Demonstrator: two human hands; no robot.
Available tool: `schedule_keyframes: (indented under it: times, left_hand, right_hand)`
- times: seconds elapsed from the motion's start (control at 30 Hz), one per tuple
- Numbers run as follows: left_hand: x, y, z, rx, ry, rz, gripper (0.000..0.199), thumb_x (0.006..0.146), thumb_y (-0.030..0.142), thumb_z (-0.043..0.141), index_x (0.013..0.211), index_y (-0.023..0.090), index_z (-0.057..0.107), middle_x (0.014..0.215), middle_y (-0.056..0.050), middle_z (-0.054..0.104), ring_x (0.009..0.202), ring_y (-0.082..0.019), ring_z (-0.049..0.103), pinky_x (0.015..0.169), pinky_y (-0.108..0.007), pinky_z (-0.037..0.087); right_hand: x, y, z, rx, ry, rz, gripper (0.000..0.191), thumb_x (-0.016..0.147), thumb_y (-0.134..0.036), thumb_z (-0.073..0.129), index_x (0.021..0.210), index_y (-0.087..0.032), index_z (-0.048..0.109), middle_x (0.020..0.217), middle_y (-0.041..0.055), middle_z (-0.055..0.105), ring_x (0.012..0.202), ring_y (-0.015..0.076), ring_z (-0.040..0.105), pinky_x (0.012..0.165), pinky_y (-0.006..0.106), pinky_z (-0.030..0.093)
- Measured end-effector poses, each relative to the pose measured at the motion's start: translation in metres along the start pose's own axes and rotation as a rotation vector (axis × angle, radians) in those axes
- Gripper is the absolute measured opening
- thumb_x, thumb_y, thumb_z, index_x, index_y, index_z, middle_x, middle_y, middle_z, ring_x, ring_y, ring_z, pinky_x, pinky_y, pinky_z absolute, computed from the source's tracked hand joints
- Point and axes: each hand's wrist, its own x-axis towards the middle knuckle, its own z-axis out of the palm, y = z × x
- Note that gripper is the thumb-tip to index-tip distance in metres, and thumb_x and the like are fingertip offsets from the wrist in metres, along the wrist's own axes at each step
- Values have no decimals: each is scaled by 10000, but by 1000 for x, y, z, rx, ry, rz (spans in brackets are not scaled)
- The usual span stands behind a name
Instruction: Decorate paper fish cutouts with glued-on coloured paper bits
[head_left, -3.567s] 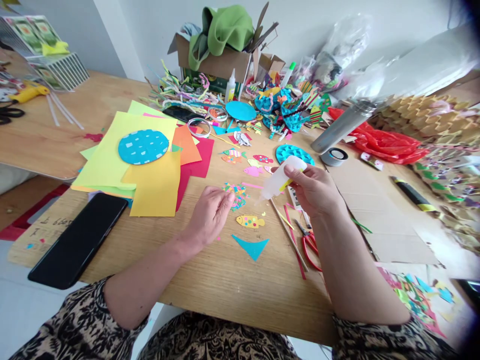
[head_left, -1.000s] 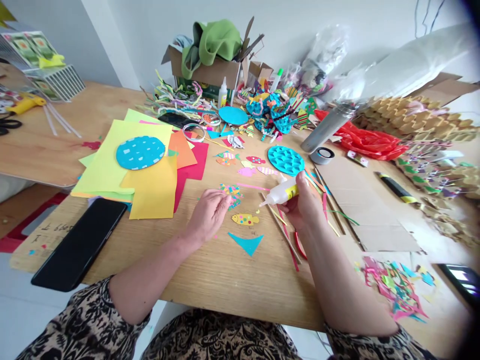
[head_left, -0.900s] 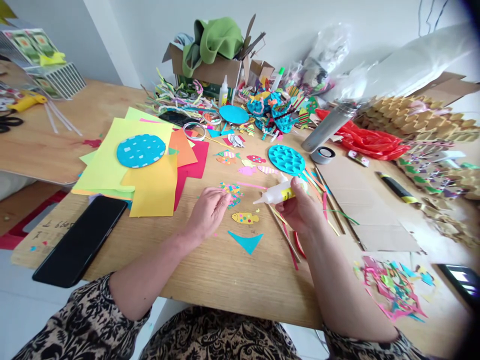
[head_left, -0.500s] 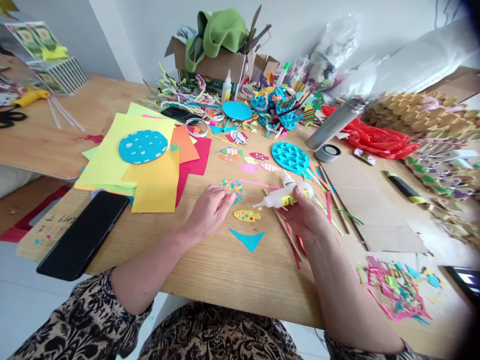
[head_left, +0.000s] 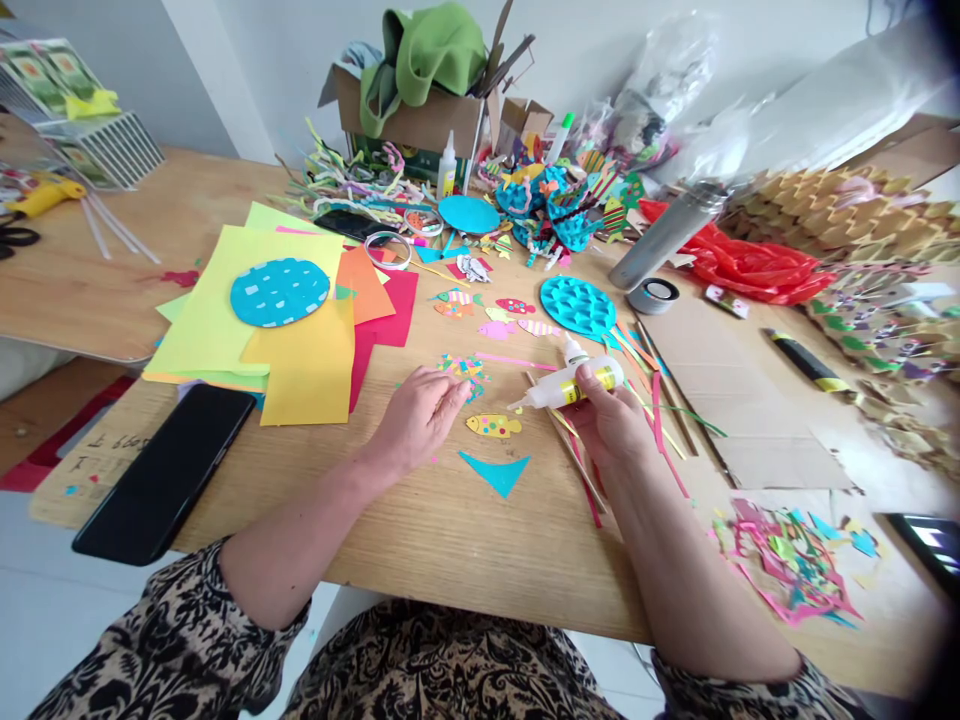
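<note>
My right hand [head_left: 611, 420] grips a white glue bottle [head_left: 559, 385] with a yellow label, held almost level with its nozzle pointing left. Just behind it shows a white bottle top [head_left: 574, 350], partly hidden. My left hand [head_left: 424, 415] is closed, fingertips together, beside a pile of tiny coloured paper bits [head_left: 466, 372]; whatever it may hold is hidden. Between the hands lies a yellow paper fish [head_left: 493, 426] with coloured dots, below the nozzle. A blue paper piece with a curved top edge [head_left: 497, 474] rests nearer me. Several small paper fish [head_left: 496, 328] lie farther back.
Coloured paper sheets [head_left: 307, 390] and a black phone [head_left: 165, 475] are at left. To the right are a blue scalloped disc [head_left: 577, 306], paper strips [head_left: 656, 410], cardboard [head_left: 750, 400], a cutter [head_left: 806, 360] and paper scraps [head_left: 795, 560]. A metal flask [head_left: 667, 238] stands behind.
The view has shifted slightly. My right hand still holds the glue bottle, and my left hand stays closed beside the paper bits.
</note>
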Motion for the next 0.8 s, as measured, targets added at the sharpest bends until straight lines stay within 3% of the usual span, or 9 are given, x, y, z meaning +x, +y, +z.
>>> schedule_keyframes:
  times: [0.8]
  left_hand:
    - [0, -3, 2, 24, 4, 36, 355, 1004, 315, 390, 815, 175, 657, 775, -34, 693, 809, -175, 645, 774, -314, 473]
  right_hand:
    - [2, 6, 2, -46, 4, -90, 452, 499, -411, 898, 773, -168, 633, 697, -36, 621, 642, 120, 621, 573, 248, 548]
